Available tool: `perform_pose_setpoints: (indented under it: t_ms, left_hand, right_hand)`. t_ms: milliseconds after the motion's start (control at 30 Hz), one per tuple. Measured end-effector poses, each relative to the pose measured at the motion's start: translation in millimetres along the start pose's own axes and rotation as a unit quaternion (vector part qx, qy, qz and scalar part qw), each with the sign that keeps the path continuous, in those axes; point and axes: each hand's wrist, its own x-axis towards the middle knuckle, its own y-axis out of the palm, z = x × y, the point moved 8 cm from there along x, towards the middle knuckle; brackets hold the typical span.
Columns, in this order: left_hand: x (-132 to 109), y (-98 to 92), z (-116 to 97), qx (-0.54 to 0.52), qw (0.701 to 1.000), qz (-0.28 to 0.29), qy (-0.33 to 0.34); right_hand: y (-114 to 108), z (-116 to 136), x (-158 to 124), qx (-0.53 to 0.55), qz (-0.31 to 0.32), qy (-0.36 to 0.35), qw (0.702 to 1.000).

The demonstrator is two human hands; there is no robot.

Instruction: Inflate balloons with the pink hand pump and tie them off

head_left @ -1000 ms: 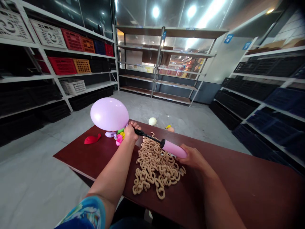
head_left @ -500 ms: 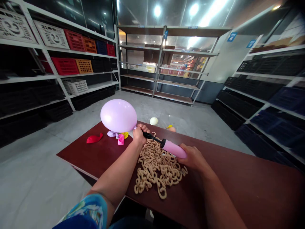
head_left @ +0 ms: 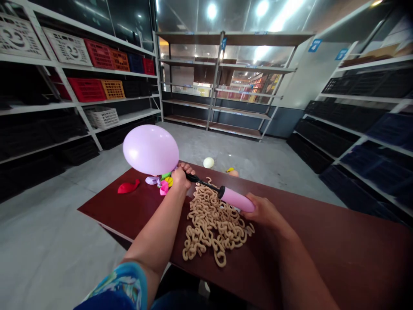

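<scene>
Since half a second ago, the inflated glossy lilac balloon has shifted toward the desk's left edge, carried by the left hand, and more of the thin black rod shows between that hand and the pink cylindrical hand pump. Both hands are closed: the left pinches the balloon's neck at the pump's black end, the right hand wraps the far end of the pink barrel, held about where it was. The balloon hangs above the far left part of the dark red-brown desk.

Beneath the pump, a heap of beige, curled, tube-shaped pieces spreads from near the far edge toward the near edge. A limp red balloon lies near the left edge; a small cluster of limp lilac, pink, yellow and green balloons lies near the far left corner, partly behind the lilac one. Past the far edge is a pale yellow round balloon.

Blue signs on the back wall carry white marks too blurred to read; the blue tags on the grey metal rack are too small. The pump shows no legible writing.
</scene>
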Motion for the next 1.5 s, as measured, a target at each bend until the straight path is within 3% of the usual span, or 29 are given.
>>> perform_pose_setpoints:
  t_ms: [133,233,667,967,1067,1500]
  left_hand:
    - [8.0,-8.4,-16.6,-0.006,1.0,-0.019,0.013]
    - [6.8,-7.4,-14.4,-0.004,1.0,-0.016,0.016]
    - [-17.9,3.6,53.4,0.0,0.999,0.015,-0.043]
    - [-0.9,-2.5,11.6,0.0,1.0,-0.009,-0.014]
    - [-0.2,-2.9,7.6,-0.004,1.0,-0.006,-0.007]
    - [-27.8,11.9,55.3,0.026,0.999,0.037,-0.025]
  right_hand:
    - [0.2,-18.4,-5.2,0.025,0.024,0.025,0.999]
    - [-0.9,-21.5,-7.2,0.019,0.026,0.032,0.999]
    - [7.7,20.3,4.3,-0.092,-0.026,-0.03,0.995]
    - [3.2,4.3,-0.6,-0.02,0.015,0.002,1.0]
    - [-0.9,-1.4,-4.6,-0.017,0.024,0.008,1.0]
    - [6.9,18.4,1.4,-0.098,0.017,-0.002,0.995]
